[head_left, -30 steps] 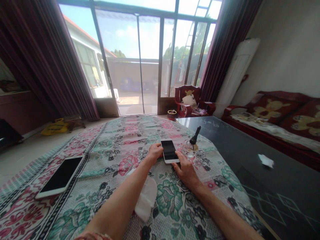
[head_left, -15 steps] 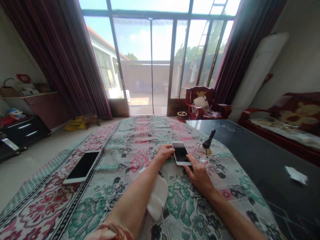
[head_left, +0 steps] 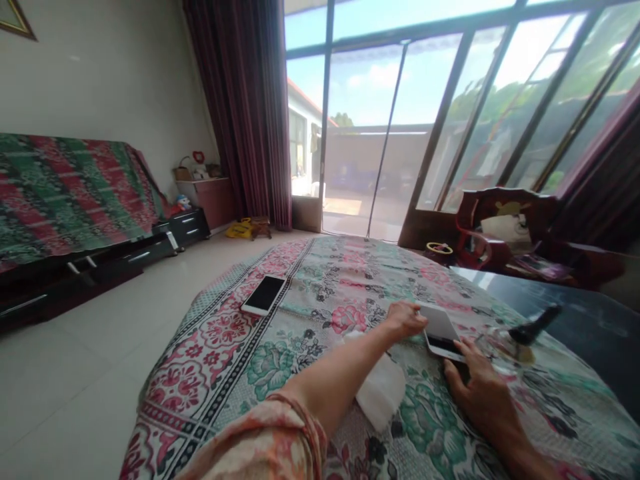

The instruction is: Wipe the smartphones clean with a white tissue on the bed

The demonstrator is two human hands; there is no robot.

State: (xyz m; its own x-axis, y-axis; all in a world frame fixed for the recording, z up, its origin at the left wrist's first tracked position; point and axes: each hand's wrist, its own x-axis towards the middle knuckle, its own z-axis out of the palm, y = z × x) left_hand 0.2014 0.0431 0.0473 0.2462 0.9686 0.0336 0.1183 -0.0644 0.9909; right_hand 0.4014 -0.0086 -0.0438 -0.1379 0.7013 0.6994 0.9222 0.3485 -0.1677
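Observation:
A white-framed smartphone is between my two hands, its dark screen facing up with a pale reflection over most of it. My left hand pinches its far left corner, fingers curled. At the near right corner, the thumb and fingers of my right hand close on the phone's edge. A folded white cloth lies partly under my left forearm. To the right of the phone is a clear bottle with a black top. Another white smartphone lies screen up at the left.
A flowered tablecloth covers the table. Beyond its right edge is a dark glossy surface. A wooden armchair stands at the back right, near the glass doors. On the left is a low black cabinet.
My view has turned left, so the table and both phones sit further right. The held phone's screen now shows a paler reflection. Both hands stay on it.

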